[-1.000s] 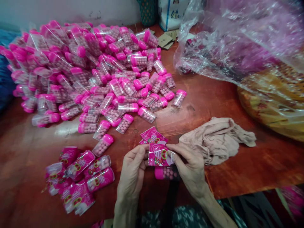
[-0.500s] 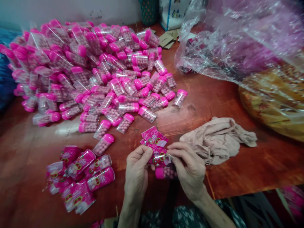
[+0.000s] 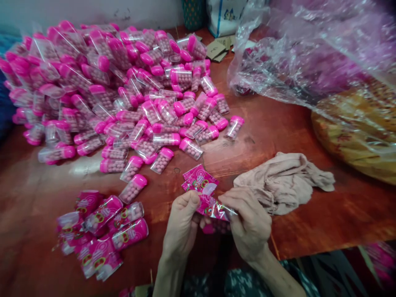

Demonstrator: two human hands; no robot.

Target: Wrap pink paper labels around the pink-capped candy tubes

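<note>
Between my two hands is a pink printed plastic sleeve [image 3: 213, 207], pinched at both ends. My left hand [image 3: 182, 214] grips its left end between thumb and fingers. At the other end my right hand [image 3: 249, 218] holds it with thumb and fingertips. Just beyond lie more flat pink sleeves [image 3: 200, 178] on the table. Partly hidden under the held sleeve is a pink-capped candy bottle [image 3: 220, 226]. To the left is a small group of sleeved bottles [image 3: 131, 234], with one unsleeved candy bottle [image 3: 133, 188] touching them.
A big heap of pink-capped candy bottles [image 3: 120, 95] spreads over the back left. Right of my hands lies a crumpled beige cloth [image 3: 283, 181]. A clear plastic bag [image 3: 297, 53] and a yellow round item [image 3: 349, 132] fill the right. Cardboard pieces [image 3: 218, 49] lie at the back.
The held sleeve has been drawn out flatter and longer to the right. My right hand has shifted slightly right, and the view has moved a little.
</note>
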